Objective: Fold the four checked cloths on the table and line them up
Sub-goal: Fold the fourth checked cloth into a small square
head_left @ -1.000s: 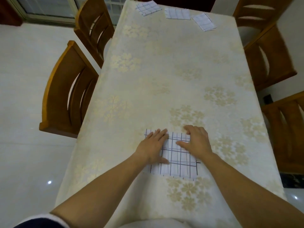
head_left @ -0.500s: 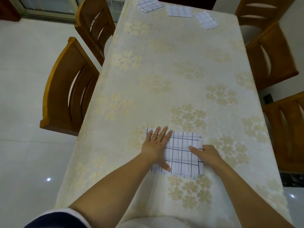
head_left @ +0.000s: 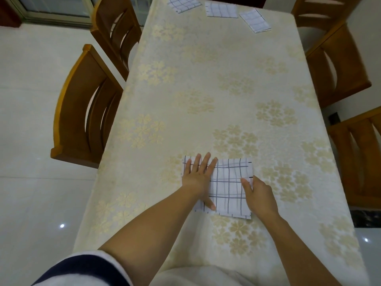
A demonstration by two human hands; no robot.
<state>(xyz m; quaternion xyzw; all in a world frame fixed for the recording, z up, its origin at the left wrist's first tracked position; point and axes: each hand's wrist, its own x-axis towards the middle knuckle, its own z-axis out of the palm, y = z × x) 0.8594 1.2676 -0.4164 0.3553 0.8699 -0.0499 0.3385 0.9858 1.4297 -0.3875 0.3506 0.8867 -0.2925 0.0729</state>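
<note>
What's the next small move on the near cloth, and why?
Probably fold the right edge over toward the left. The left hand lies flat, pinning the left side of the near cloth, while the right hand seems to pinch its right edge, thumb on top. Three folded cloths sit along the far end of the table, so this is the last.

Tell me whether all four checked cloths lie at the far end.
No: three cloths lie there; the fourth cloth lies at the near end, pressed by the left hand, edge held by the right hand.
</note>
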